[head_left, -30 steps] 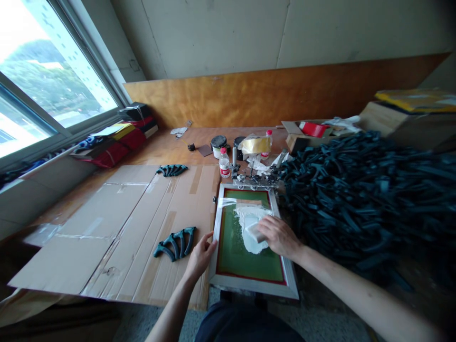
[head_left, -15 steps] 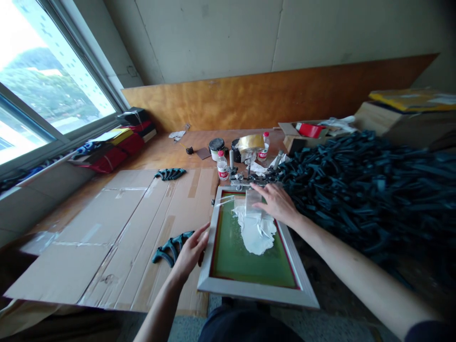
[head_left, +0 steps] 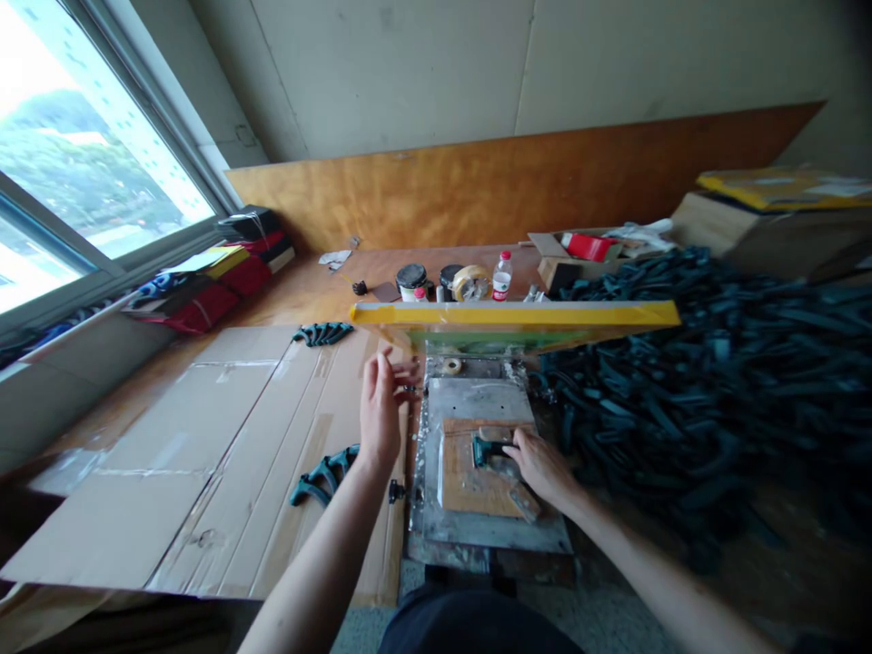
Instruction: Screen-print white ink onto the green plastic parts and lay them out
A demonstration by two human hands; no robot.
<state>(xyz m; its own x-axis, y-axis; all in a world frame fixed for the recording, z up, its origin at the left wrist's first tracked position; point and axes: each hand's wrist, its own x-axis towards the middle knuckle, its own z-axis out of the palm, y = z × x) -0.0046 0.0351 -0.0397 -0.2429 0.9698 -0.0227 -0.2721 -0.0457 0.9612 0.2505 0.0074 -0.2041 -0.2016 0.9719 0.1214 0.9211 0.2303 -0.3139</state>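
Beneath our right hand (head_left: 541, 465), a wooden board (head_left: 460, 489) lies on a grey metal plate (head_left: 491, 532), both uncovered because the frame (head_left: 518, 314) has just swung up beyond our hands. That gives us open access to the board, where our right fingers pinch one end of a dark green piece (head_left: 482, 450). Our left hand (head_left: 380, 420) is raised just below the frame's left end, fingers loosely spread and holding nothing that we can see; they are blurred, so we cannot tell whether they touch it.

Half a second ago, the frame lay flat over this spot, with our left hand at its side and our right at a pale scraper over white paste. Left of our left hand, similar pieces (head_left: 323, 481) rest on cardboard (head_left: 224, 436); a large heap (head_left: 695, 381) lies beyond our right.
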